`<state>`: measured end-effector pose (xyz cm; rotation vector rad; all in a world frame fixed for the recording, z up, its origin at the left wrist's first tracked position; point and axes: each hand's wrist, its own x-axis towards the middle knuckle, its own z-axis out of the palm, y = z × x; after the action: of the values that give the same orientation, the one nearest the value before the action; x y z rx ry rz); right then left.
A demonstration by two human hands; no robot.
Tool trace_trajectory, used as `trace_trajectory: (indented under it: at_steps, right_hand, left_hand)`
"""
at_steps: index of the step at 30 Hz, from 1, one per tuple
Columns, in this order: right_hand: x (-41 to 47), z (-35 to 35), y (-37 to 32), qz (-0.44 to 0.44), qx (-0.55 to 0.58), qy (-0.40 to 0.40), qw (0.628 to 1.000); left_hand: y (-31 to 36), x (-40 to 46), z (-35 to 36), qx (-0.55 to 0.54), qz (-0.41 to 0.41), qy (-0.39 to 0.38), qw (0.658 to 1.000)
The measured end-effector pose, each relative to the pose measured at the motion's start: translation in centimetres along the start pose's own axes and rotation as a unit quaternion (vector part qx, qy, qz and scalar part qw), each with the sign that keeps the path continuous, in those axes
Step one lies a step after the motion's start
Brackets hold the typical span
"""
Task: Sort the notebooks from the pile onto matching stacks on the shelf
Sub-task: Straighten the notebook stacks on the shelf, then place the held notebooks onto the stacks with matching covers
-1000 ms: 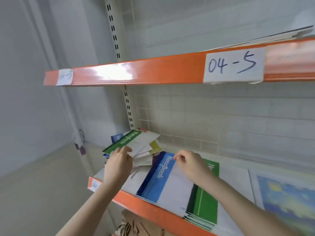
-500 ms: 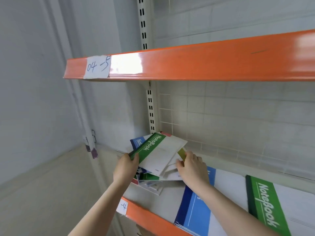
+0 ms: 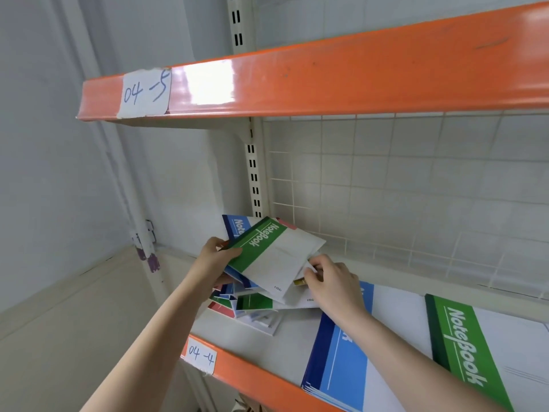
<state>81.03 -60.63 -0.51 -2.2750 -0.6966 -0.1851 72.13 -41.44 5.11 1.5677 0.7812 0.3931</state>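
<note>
The left hand (image 3: 214, 257) is gripping the green notebook (image 3: 273, 257) by its near edge, while the right hand (image 3: 332, 281), just beside it, is pinching a white notebook corner (image 3: 307, 267) underneath.

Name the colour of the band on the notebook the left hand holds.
Green, with white lettering, on the top notebook held by the left hand; head view.

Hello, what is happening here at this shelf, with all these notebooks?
A person is sorting notebooks on the shelf labelled 04-4. The left hand holds a green notebook at its spine, tilted up over a messy pile in the corner. The right hand pinches something at the pile's right edge, below that notebook; what exactly is unclear. Further right lie a blue stack and a green stack. The green notebook has not reached its stack yet.
</note>
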Motion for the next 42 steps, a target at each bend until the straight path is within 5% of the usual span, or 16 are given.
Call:
trace_trajectory:
  at_steps: [5,10,17,21,26,31,36,42]
  right_hand:
    - [-0.1,-0.4,-0.3,0.005,0.016,-0.017,1.0]
    - [-0.2,-0.6,-0.5,0.02,0.062,0.0,0.998]
    - [-0.9,-2.1,-1.9,0.069,0.327,0.095,0.938]
    - [-1.3,-4.8,-4.1,0.091,0.484,0.016,0.87]
    - [-4.0,-8.0,-1.6,0.111,0.436,0.036,0.892]
    - [-6.3,-12.6,2.6,0.173,0.481,0.049,0.858]
    - [-8.3,-15.7,6.1,0.215,0.406,0.092,0.884]
    - [-10.4,-18.0,8.8,0.24,0.315,0.111,0.911]
  left_hand:
    - [0.0,-0.4,-0.4,-0.086,-0.093,-0.086,0.988]
    - [-1.3,-0.7,-0.9,-0.173,-0.093,-0.083,0.977]
    - [-1.8,-5.4,-0.9,-0.292,0.059,-0.055,0.953]
    - [-1.0,-9.6,1.0,-0.22,0.145,-0.019,0.965]
    - [-0.4,-14.1,3.1,-0.267,0.116,-0.119,0.949]
    - [-0.1,-16.5,6.1,-0.303,0.019,-0.285,0.909]
    - [-0.6,-15.7,10.2,-0.302,-0.078,-0.295,0.903]
    - [-2.1,-16.1,14.6,-0.272,-0.05,-0.352,0.894]
